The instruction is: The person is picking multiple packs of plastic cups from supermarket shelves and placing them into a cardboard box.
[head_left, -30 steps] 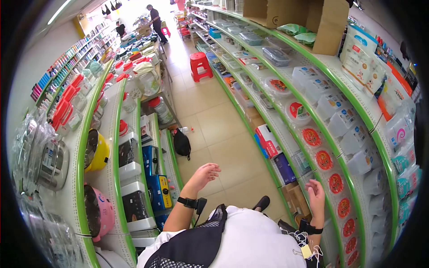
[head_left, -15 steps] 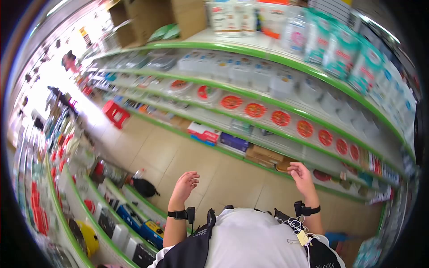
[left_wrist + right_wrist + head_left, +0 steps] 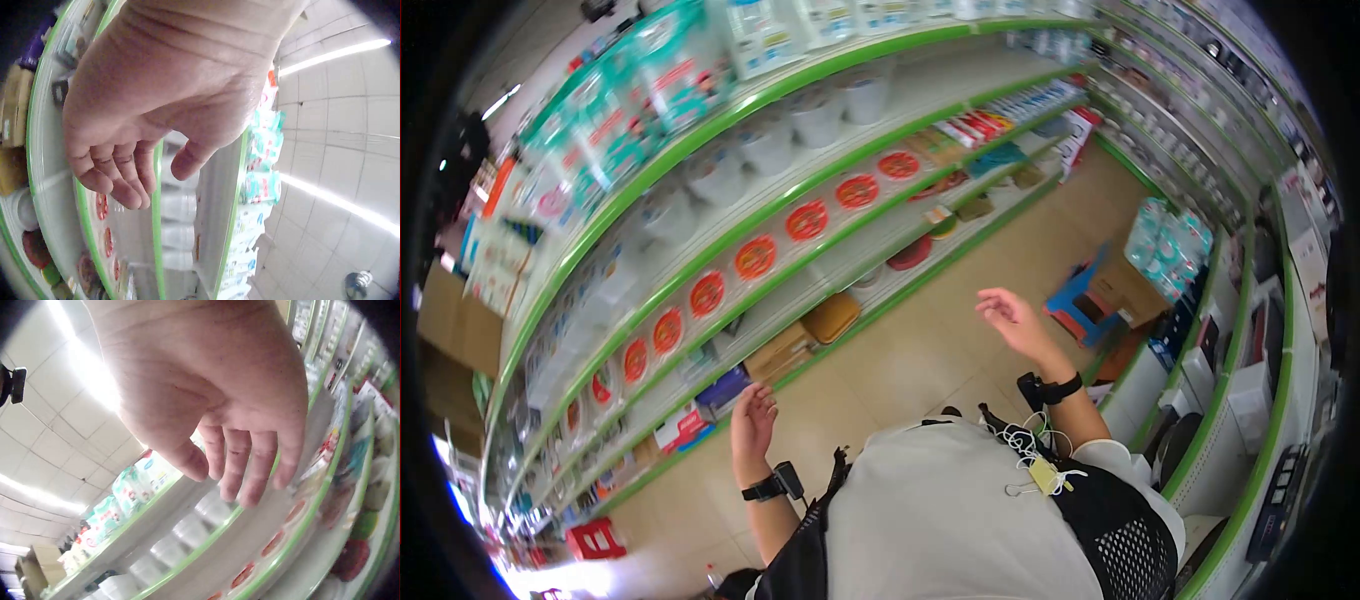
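My left hand (image 3: 753, 421) hangs in the air before the lower shelves, its fingers loosely bent around nothing. In the left wrist view the palm and fingers (image 3: 128, 172) show bare, with the shelves behind them. Over the tiled floor, my right hand (image 3: 1012, 322) is held forward, relaxed and holding nothing. The right wrist view shows its thumb and fingers (image 3: 253, 469) hanging apart, with shelf rows behind. Nearest the left hand in the head view are a purple box (image 3: 724, 388) and a brown cardboard box (image 3: 780, 358) on the bottom shelf.
A long green-edged shelf unit (image 3: 820, 255) holds red-labelled round tubs (image 3: 756, 257), white plastic containers (image 3: 765, 145) and teal packs (image 3: 670, 65). On the floor at right stand an open cardboard box (image 3: 1128, 285) and plastic-wrapped packs (image 3: 1168, 245). A red stool (image 3: 596, 540) is at lower left.
The view has swung right along the aisle, from the left-hand shelves and doorway to the far corner of the shop. Both hands remain raised and free of any thing.
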`<state>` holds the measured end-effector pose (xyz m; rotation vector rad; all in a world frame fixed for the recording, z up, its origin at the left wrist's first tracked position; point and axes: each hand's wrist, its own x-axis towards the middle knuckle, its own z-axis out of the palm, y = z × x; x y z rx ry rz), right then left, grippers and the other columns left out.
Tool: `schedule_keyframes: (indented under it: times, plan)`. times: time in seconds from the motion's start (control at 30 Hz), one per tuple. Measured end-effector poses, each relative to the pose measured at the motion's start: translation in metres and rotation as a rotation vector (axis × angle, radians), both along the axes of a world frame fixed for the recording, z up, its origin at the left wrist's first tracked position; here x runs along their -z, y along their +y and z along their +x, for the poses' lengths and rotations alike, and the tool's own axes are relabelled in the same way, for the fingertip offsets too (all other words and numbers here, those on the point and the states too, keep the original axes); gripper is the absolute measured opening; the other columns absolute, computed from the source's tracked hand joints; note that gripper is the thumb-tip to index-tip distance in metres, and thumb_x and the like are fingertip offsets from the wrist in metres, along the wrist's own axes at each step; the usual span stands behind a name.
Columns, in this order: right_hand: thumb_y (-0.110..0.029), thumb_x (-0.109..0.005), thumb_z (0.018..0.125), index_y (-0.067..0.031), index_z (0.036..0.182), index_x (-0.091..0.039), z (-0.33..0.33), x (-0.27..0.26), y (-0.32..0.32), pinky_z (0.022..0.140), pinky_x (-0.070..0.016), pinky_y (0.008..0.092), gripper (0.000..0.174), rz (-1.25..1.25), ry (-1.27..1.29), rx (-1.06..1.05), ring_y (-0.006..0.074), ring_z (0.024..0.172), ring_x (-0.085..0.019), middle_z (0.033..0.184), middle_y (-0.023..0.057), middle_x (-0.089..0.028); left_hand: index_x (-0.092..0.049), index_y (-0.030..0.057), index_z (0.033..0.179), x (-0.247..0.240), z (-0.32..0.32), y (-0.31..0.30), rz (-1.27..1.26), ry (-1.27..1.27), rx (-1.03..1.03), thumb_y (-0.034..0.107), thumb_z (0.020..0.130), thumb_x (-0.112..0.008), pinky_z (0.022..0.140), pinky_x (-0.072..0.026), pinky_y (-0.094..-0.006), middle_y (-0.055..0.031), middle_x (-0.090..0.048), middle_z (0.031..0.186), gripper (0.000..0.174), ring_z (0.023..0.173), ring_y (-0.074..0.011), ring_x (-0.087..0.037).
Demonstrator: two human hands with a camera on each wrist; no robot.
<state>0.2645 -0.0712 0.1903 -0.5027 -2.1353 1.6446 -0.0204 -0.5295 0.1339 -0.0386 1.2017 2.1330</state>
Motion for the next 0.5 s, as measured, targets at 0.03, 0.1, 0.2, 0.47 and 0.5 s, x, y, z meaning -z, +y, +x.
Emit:
schedule_keyframes:
  times: [0.03,0.1,0.2,0.47,0.5]
  plan:
    - [-0.008,-0.059,0.099,-0.0026,0.129,-0.057,0.026,0.003,0.021,0.084,-0.0507,0.0266,0.030,0.016,-0.003,0.068,0.0106,0.095,-0.062,0.107,0.0053,-0.068,-0.064,0.0072,0.116,-0.003,0.005,0.038,-0.024,-0.012,0.037,0.028,0.102,-0.054,0.077,-0.0485,-0.0302,-0.0050,-0.069,0.104,0.027,0.089,-0.0171,-0.063]
    - [-0.007,-0.059,0.099,-0.0024,0.129,-0.057,0.069,0.004,0.057,0.084,-0.0507,0.0266,0.030,0.013,0.011,0.168,0.0108,0.095,-0.062,0.107,0.0052,-0.068,-0.064,0.0071,0.116,-0.002,0.005,0.109,-0.037,-0.005,0.176,0.027,0.102,-0.055,0.078,-0.0490,-0.0306,-0.0051,-0.070,0.104,0.026,0.090,-0.0172,-0.063]
    - [-0.006,-0.059,0.099,-0.0019,0.128,-0.057,0.133,0.003,0.089,0.086,-0.0507,0.0268,0.030,0.003,0.021,0.323,0.0112,0.096,-0.063,0.107,0.0053,-0.067,-0.063,0.0071,0.116,-0.009,0.011,0.204,-0.054,-0.013,0.365,0.024,0.101,-0.055,0.081,-0.0495,-0.0314,-0.0053,-0.070,0.105,0.025,0.091,-0.0170,-0.064]
    - [-0.005,-0.058,0.098,-0.0004,0.129,-0.057,0.215,0.021,0.138,0.088,-0.0509,0.0284,0.031,-0.117,0.036,0.694,0.0129,0.098,-0.064,0.109,0.0064,-0.066,-0.061,0.0063,0.119,-0.016,-0.004,0.399,-0.078,0.020,0.688,0.024,0.102,-0.055,0.075,-0.0512,-0.0299,-0.0071,-0.071,0.105,0.025,0.086,-0.0177,-0.065]
    - [-0.005,-0.058,0.098,-0.0002,0.129,-0.057,0.216,0.023,0.145,0.089,-0.0511,0.0285,0.032,-0.139,0.028,0.719,0.0132,0.098,-0.064,0.109,0.0065,-0.066,-0.061,0.0065,0.118,-0.012,-0.009,0.419,-0.061,0.018,0.707,0.024,0.102,-0.055,0.075,-0.0512,-0.0299,-0.0072,-0.071,0.105,0.025,0.086,-0.0178,-0.065]
